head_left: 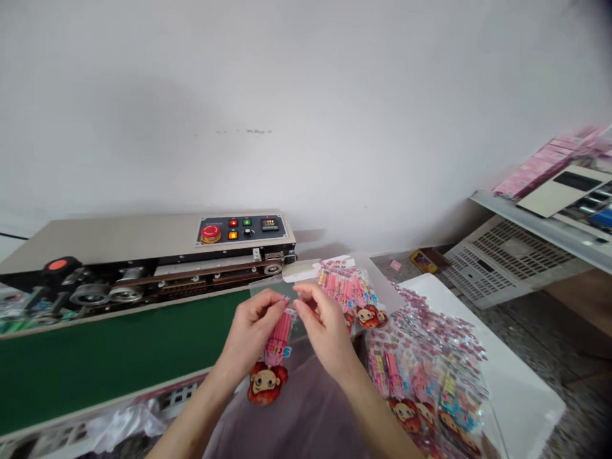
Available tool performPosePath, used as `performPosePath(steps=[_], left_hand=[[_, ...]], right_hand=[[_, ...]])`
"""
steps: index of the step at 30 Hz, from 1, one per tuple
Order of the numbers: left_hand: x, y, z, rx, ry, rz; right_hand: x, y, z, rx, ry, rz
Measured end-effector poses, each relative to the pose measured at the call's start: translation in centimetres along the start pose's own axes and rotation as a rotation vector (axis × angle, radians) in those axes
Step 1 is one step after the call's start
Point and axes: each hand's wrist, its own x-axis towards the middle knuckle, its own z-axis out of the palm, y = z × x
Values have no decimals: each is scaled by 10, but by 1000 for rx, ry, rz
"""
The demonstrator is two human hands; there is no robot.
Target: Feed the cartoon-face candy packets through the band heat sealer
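Observation:
A clear plastic bag [278,341] with pink sticks inside and a red-haired cartoon figure printed low on it hangs in front of my body. My left hand [252,326] pinches its upper edge between thumb and fingers. At the fingertips shows a small shiny pinkish piece [285,298], too small to name. My right hand [327,331] has its thumb and index finger brought together at the bag's mouth, on the transparent film. Just behind my right hand lie similar filled bags [342,287] at the end of the green conveyor belt [119,350].
A band sealing machine [143,236] with a lit control panel runs along the wall. On the right, a white table [521,395] bears more filled bags [415,395] and many small pink pieces [430,325]. Beyond are a white plastic crate [507,255] and pink boxes [540,166].

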Motion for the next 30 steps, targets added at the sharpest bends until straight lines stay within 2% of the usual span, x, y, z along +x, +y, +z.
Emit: performPosePath(steps=[5,7,10,13,16,19,22,23,25,27,28,30], left_hand=[[9,-22,14,-73,67,-80],[14,-27,19,-130,78,-101],[18,-30,22,-227,69,-146],[24,-33,24,-294,68,-166],[32,-38,24,-278,54,-146],[40,-44,23,-53,77,-43],[40,-50,21,387,201,190],[38,-53,21,533,199,271],[35,-61,22,796,72,411],[33,-73,24,1002,-138,496],[32,-79,25,1081,-218,511],[33,-88,27,1190,-294,500]], right_hand=[[-6,19,-4,52,-32,136],[-4,24,-4,100,14,158],[5,29,-4,155,50,182],[17,34,-6,173,-20,203],[28,40,-8,144,-32,182],[43,50,-8,15,4,128],[65,64,-6,-248,45,64],[73,68,-5,-322,48,53],[88,75,-4,-414,34,48],[94,80,-6,-485,30,46],[93,81,-8,-521,37,45],[82,84,-15,-645,70,33]])
